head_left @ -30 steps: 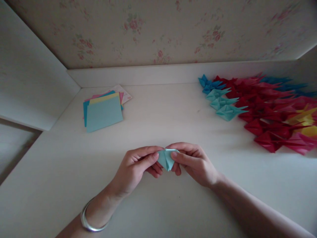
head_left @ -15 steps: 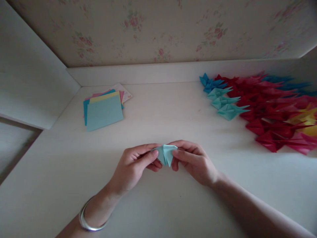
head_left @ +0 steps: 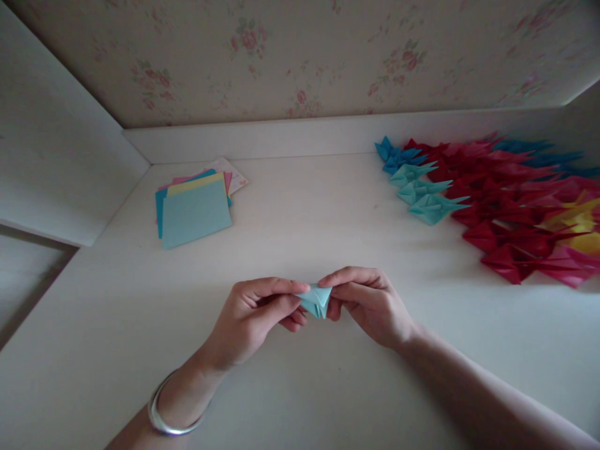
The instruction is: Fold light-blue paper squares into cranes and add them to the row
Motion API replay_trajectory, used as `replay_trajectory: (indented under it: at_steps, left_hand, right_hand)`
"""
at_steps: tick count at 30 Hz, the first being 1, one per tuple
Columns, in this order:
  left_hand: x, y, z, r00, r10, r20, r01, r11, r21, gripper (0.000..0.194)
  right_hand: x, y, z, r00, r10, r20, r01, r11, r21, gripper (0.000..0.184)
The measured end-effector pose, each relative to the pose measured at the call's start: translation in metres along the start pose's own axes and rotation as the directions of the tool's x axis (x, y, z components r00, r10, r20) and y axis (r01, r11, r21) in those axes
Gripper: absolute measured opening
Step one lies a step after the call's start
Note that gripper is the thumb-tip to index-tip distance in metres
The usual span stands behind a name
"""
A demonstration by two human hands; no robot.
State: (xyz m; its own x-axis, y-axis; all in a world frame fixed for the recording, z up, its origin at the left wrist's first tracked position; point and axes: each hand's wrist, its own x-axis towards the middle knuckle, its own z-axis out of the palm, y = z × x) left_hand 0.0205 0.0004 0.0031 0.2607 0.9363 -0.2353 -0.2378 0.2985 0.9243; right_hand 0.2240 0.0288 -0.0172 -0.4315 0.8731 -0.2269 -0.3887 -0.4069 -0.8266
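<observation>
A small folded piece of light-teal origami paper (head_left: 315,300) is held between both hands above the white table. My left hand (head_left: 255,315) pinches its left side between thumb and index finger, with the other fingers curled beneath. At the right edge, my right hand (head_left: 370,303) grips the paper, its index fingertip at the top and its thumb just below. The paper shows a flat upper flap and layered points underneath. Fingers cover both of its ends.
A stack of coloured paper sheets (head_left: 197,215), light teal on top, lies at the back left. Light-teal folded cranes (head_left: 434,209) stand at the back right beside many red cranes (head_left: 510,262), with blue, pink and yellow ones. A wallpapered wall (head_left: 281,69) rises behind the table.
The folded paper's top has tipped or folded over, so it looks shorter. My left index finger has moved onto its upper edge, and my right index fingertip now shows on top.
</observation>
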Motion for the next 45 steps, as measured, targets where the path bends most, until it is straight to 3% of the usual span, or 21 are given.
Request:
replay_trajectory:
  at_steps: [13, 17, 19, 22, 24, 27, 31, 36, 41, 45]
  left_hand:
    - [0.001, 0.000, -0.002, 0.998, 0.028, 0.063, -0.027, 1.000, -0.012, 0.013]
    - [0.000, 0.002, 0.000, 0.991, 0.110, 0.076, -0.121, 0.980, 0.159, 0.019]
    - [0.001, 0.002, 0.000, 0.964, 0.252, 0.083, -0.264, 0.889, 0.373, 0.024]
    - [0.001, -0.004, -0.001, 0.845, 0.498, 0.196, -0.492, 0.578, 0.651, 0.030]
    - [0.001, -0.009, -0.004, 0.775, 0.573, 0.266, -0.554, 0.415, 0.722, 0.036]
    - [0.000, -0.012, -0.006, 0.739, 0.621, 0.262, -0.547, 0.326, 0.771, 0.036]
    - [0.001, -0.008, -0.002, 0.789, 0.599, 0.138, -0.460, 0.427, 0.778, 0.022]
    - [0.002, 0.000, 0.006, 0.904, 0.423, -0.067, -0.254, 0.655, 0.711, 0.016]
    - [0.002, 0.000, 0.005, 0.949, 0.289, -0.130, -0.156, 0.783, 0.602, 0.020]
    - [0.004, -0.003, 0.004, 0.980, 0.156, -0.123, -0.074, 0.862, 0.502, 0.027]
  right_hand:
    - [0.000, 0.001, 0.005, 0.999, 0.007, -0.051, 0.000, 0.992, 0.125, 0.003]
    - [0.000, 0.000, 0.003, 0.998, 0.000, -0.061, 0.006, 0.996, 0.086, 0.003]
    - [0.000, -0.001, 0.002, 0.998, 0.009, -0.063, -0.004, 0.997, 0.076, 0.004]
    - [0.001, -0.001, 0.001, 0.997, 0.038, -0.070, -0.032, 0.996, 0.084, 0.005]
    - [0.001, 0.000, 0.001, 0.995, 0.072, -0.062, -0.066, 0.993, 0.102, 0.006]
    - [0.001, 0.001, 0.001, 0.992, 0.123, -0.024, -0.119, 0.986, 0.119, 0.011]
    - [0.000, 0.003, 0.002, 0.997, 0.073, 0.025, -0.075, 0.995, 0.069, 0.015]
    - [-0.003, 0.001, 0.004, 0.992, -0.102, 0.079, 0.117, 0.969, -0.218, 0.026]
    - [-0.005, 0.000, 0.008, 0.985, -0.165, 0.049, 0.169, 0.878, -0.448, 0.027]
    - [-0.004, 0.004, 0.009, 0.983, -0.182, -0.011, 0.149, 0.837, -0.527, 0.028]
